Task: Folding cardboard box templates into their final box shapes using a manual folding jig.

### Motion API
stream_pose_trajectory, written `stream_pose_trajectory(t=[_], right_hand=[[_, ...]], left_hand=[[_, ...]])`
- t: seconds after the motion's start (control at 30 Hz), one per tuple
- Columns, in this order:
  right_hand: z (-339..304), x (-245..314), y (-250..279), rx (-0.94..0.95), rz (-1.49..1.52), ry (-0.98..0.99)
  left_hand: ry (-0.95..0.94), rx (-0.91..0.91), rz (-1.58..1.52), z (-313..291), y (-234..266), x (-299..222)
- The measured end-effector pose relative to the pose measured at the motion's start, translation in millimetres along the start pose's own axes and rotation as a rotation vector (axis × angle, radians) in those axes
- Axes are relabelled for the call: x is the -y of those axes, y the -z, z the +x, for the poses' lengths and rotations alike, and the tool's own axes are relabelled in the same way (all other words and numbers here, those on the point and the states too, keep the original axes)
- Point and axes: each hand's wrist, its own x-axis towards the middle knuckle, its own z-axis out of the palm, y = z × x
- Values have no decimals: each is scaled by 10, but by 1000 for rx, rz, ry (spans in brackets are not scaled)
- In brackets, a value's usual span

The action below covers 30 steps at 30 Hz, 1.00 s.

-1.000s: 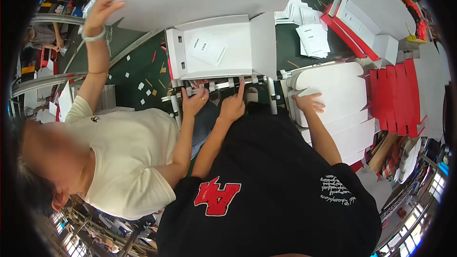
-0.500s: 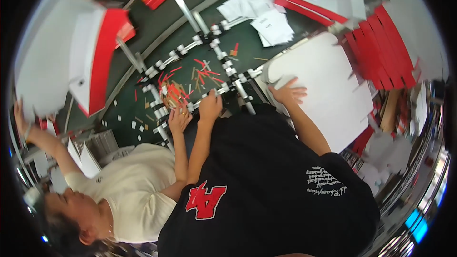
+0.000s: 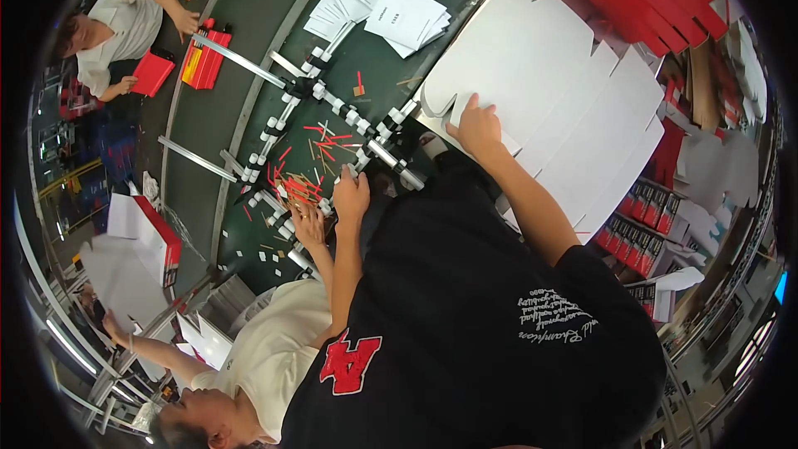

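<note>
My right hand rests on a stack of flat white cardboard box blanks, fingers stretched out near the left edge. My left hand is closed at the near bar of a metal frame fitted with black and white rollers; its fingers appear wrapped round the bar, though the grip is partly hidden. Right beside it is a co-worker's hand. Inside the frame lies a loose pile of red and brown strips on the green surface.
White printed leaflets lie beyond the frame. Red box blanks are stacked at far right. Metal rods stick out leftward. One co-worker at left touches an open red and white box; another, far left, holds a red box.
The view has swung, so the frame and stack sit further left. My right hand has moved to the white stack's left edge. The co-worker's red and white box has moved away.
</note>
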Motion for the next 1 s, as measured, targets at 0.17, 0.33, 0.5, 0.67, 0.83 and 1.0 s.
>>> stream_pose_trajectory(t=[0.17, 0.33, 0.5, 0.67, 0.83, 1.0], right_hand=[[-9, -160, 84, 27, 182, 266], [-32, -297, 211, -96, 129, 418], [25, -408, 318, -264, 127, 464], [-40, -420, 840, -405, 96, 428], [-325, -307, 1295, -613, 137, 324], [-606, -67, 1414, -984, 309, 373]], left_hand=[[87, 93, -48, -98, -2, 6], [132, 6, -220, -472, -90, -85], [117, 67, -404, -624, -77, -216], [162, 335, -505, -696, 7, -327], [-90, 718, -622, -770, -12, -831], [-345, 713, -990, -1250, -620, -1479]])
